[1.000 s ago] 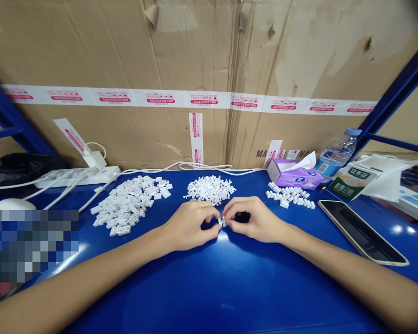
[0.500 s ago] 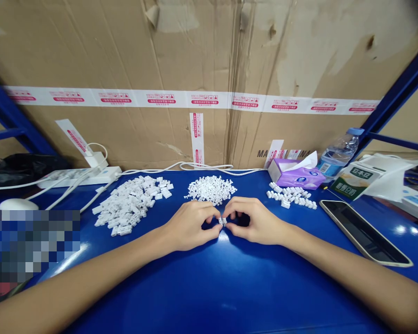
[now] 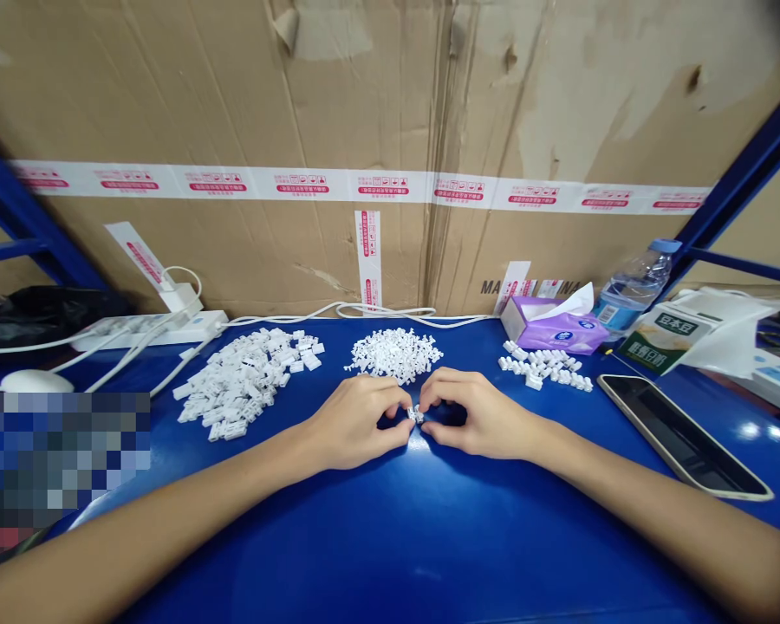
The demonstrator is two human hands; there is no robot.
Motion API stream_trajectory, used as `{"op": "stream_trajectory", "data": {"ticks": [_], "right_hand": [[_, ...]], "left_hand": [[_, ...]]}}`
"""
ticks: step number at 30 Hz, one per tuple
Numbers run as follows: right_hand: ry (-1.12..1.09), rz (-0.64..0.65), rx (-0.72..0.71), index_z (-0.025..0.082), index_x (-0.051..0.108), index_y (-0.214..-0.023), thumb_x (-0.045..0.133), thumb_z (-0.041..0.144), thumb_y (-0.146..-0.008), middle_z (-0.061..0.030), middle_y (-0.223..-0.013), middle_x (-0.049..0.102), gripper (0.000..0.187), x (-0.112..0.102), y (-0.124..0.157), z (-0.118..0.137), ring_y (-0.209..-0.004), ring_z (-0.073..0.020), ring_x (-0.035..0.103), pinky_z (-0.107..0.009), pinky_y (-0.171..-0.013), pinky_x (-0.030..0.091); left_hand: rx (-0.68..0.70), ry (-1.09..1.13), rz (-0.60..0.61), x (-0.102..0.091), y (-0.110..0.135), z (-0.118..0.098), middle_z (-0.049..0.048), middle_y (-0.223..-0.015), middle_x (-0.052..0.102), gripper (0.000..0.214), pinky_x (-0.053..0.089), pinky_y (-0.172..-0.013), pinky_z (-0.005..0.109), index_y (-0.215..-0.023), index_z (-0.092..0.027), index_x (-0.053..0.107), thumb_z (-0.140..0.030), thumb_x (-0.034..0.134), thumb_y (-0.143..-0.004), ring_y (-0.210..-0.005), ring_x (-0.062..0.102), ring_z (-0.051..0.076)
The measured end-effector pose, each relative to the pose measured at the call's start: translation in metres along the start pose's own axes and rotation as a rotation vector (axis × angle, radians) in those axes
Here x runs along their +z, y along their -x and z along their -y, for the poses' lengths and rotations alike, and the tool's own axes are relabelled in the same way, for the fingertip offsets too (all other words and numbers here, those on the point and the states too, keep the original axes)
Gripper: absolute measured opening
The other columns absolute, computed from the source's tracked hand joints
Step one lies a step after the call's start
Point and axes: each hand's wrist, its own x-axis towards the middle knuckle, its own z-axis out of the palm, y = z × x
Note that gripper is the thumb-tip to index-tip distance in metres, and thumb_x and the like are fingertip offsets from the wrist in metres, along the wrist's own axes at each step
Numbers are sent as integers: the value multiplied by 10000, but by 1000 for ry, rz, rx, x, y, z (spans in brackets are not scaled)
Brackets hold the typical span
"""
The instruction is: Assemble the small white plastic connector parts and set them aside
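Note:
Just above the middle of the blue tabletop, a small white plastic piece [image 3: 415,414] sits between my two hands. My left hand [image 3: 357,422] pinches its left side between thumb and fingertips. From the other side, the fingers of my right hand [image 3: 477,416] close on its right end. Its fine shape is too small to make out. Behind my hands lies a heap of tiny white plastic parts [image 3: 395,354]. To the left spreads a bigger pile of white rectangular plastic pieces [image 3: 247,377], and a smaller group of chunky white pieces [image 3: 546,367] lies to the right.
A phone [image 3: 682,438] lies at the right, near a purple tissue pack [image 3: 555,328], a water bottle [image 3: 633,290] and a green-and-white box [image 3: 666,340]. At the left is a power strip [image 3: 149,329] with white cables. A cardboard wall [image 3: 299,251] stands behind.
The right fingertips have shifted slightly around the small white piece, showing a little more of it. My left hand and the piles stay in place.

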Motion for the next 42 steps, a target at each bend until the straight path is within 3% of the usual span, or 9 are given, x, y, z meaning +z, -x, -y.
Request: {"op": "stream_trajectory", "data": {"ticks": [33, 42], "right_hand": [[26, -52, -112, 186, 693, -913, 658, 104, -847, -38, -850, 731, 110, 7, -3, -1, -830, -196, 612, -347, -787, 512], [82, -90, -5, 189, 633, -960, 663, 147, -855, -36, -901, 662, 117, 4, -4, -6, -823, -170, 614, -295, -742, 503]], "left_hand": [[0, -24, -19, 1, 0, -2, -14, -734, 628, 95, 423, -637, 287, -894, -183, 706, -237, 629, -883, -640, 577, 146], [-48, -51, -55, 2, 1, 0, -12, -709, 623, 129, 418, -600, 285, -921, -191, 737, -279, 650, -886, -623, 577, 153]]}}
